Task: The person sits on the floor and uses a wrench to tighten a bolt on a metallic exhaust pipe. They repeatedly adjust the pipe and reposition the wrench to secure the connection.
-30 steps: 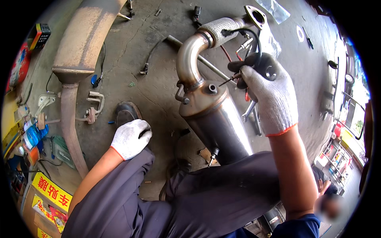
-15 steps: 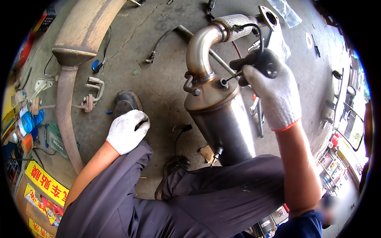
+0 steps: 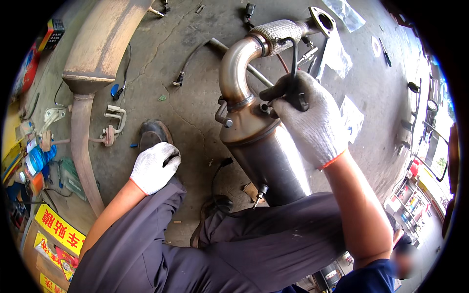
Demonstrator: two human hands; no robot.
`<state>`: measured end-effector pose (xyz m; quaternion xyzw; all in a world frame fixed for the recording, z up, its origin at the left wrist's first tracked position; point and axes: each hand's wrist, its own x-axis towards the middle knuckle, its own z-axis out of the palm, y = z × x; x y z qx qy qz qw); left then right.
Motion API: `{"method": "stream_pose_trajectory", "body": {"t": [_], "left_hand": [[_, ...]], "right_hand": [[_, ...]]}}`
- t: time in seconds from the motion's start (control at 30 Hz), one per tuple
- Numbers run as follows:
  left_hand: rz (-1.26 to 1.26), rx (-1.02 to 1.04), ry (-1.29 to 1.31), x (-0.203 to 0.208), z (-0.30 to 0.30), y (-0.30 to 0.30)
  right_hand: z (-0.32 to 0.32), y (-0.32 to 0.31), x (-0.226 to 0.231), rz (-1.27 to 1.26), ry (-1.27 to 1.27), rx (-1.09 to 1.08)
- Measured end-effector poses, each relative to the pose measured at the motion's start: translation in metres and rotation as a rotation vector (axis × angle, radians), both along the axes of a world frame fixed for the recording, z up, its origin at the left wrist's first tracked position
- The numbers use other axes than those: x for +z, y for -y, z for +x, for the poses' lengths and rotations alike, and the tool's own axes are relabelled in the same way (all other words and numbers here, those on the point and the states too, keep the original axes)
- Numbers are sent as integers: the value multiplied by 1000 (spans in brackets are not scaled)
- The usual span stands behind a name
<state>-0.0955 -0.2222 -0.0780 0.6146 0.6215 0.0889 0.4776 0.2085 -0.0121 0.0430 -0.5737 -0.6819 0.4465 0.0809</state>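
My right hand [image 3: 312,117], in a white glove with dark fingertips, is closed on a black-cabled sensor [image 3: 294,66] whose cable loops up beyond the fingers. It is right beside the open threaded port [image 3: 264,107] on the cone of a metal exhaust canister [image 3: 268,156]. The fingers hide the sensor's tip, so I cannot tell how deep it sits. A bent pipe and braided flex section [image 3: 276,36] lead from the canister to a flange. My left hand [image 3: 155,167], also gloved, rests on my left knee with its fingers curled, and nothing shows in it.
An old rusty exhaust pipe [image 3: 82,127] lies along the left. A second sensor [image 3: 261,193] is fitted low on the canister. Loose cables, plastic bags [image 3: 344,14] and a screwdriver [image 3: 386,52] lie on the concrete floor. Bottles and a green case [image 3: 73,179] stand far left.
My right hand has moved closer to the port; the thin probe that showed between fingers and port is now hidden. The whole view has shifted slightly. My left hand stays on the knee.
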Motion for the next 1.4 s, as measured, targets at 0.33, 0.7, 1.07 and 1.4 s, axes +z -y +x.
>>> {"method": "stream_pose_trajectory", "body": {"t": [0.33,0.7,1.07,1.4], "left_hand": [[-1,-8,-13,-3,0,0],[-3,-4,-17,-3,1,1],[-25,-4,-28,-1,2,-1],[-44,80,68,6,-2,-4]], "right_hand": [[7,-1,-10,-14,13,108],[12,-5,-10,18,61,175],[13,-9,-3,-25,56,142],[14,-13,-4,-31,75,178]]}}
